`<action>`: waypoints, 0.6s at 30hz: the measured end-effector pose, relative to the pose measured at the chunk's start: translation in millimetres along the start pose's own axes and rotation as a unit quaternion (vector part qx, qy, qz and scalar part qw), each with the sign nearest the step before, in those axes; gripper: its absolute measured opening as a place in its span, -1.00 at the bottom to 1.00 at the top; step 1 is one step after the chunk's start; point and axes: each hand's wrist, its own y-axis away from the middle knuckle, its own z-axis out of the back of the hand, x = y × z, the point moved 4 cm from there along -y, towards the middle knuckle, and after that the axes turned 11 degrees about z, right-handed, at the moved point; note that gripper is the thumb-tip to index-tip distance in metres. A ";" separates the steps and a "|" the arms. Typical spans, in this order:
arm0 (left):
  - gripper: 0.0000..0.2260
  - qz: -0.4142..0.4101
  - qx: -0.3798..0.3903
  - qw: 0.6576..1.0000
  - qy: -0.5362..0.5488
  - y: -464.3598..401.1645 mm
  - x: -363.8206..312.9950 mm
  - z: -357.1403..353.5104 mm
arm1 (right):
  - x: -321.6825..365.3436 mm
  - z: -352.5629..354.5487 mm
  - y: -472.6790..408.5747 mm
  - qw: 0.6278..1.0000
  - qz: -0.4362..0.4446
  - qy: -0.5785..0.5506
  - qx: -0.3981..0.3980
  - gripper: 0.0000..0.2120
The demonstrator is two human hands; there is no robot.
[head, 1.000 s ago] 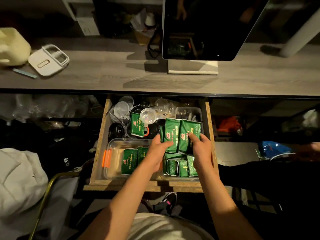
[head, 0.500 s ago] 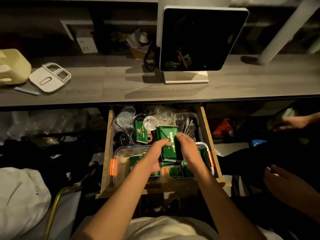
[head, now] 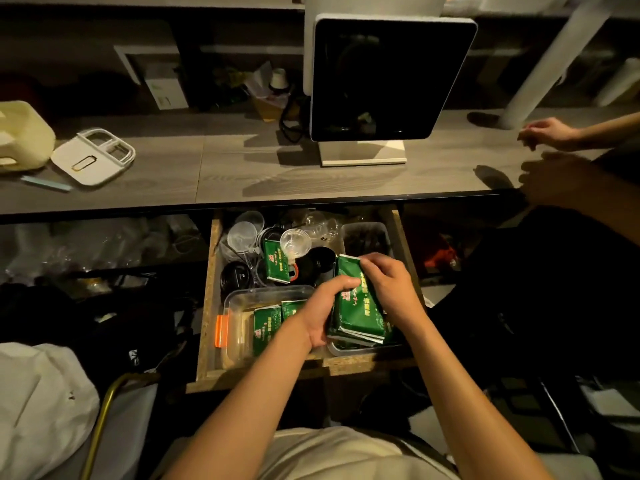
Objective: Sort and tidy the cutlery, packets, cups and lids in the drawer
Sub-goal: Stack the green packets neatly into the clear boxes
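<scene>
The wooden drawer (head: 207,306) is pulled out under the desk. Both hands hold a stack of green packets (head: 356,310) over the drawer's front right. My left hand (head: 325,306) grips the stack's left side, thumb on top. My right hand (head: 388,285) grips its top right edge. A clear tub with an orange clip (head: 235,317) at the front left holds two more green packets (head: 266,327). Another green packet (head: 275,261) lies further back among clear cups (head: 295,241) and black lids (head: 235,277). A clear tray of dark cutlery (head: 367,237) sits at the back right.
A dark screen on a white stand (head: 391,77) stands on the grey desk (head: 242,168). A white lid (head: 93,155) and a cream jug (head: 20,133) lie at its left. Another person's hands (head: 547,133) hover at the right. White cloth (head: 38,410) lies at lower left.
The two packets that were held spread apart have been pressed into one stack and brought down toward the front right tub. The other person's hands rose to the desk's edge.
</scene>
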 end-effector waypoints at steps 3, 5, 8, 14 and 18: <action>-0.81 -0.007 -0.040 0.999 -0.011 -4.1 2.6 -10.4 | -0.3 7.9 0.1 1.000 0.009 0.019 0.004 -0.82; -0.80 -0.034 -0.067 0.997 0.000 -6.8 1.7 -17.7 | 2.1 19.8 -0.7 0.999 0.002 -0.023 -0.035 -0.81; -0.77 -0.122 -0.123 0.985 0.018 -15.2 -10.5 -24.7 | -5.0 39.5 -4.3 0.981 -0.061 -0.152 -0.103 -0.77; -0.74 -0.199 -0.182 0.958 0.097 -31.7 -13.8 -48.9 | -20.5 29.5 1.1 0.977 -0.094 -0.187 -0.040 -0.76; -0.81 -0.176 -0.191 0.959 0.110 -47.8 -1.7 -55.5 | -36.3 38.2 -0.2 0.994 -0.049 -0.084 -0.047 -0.77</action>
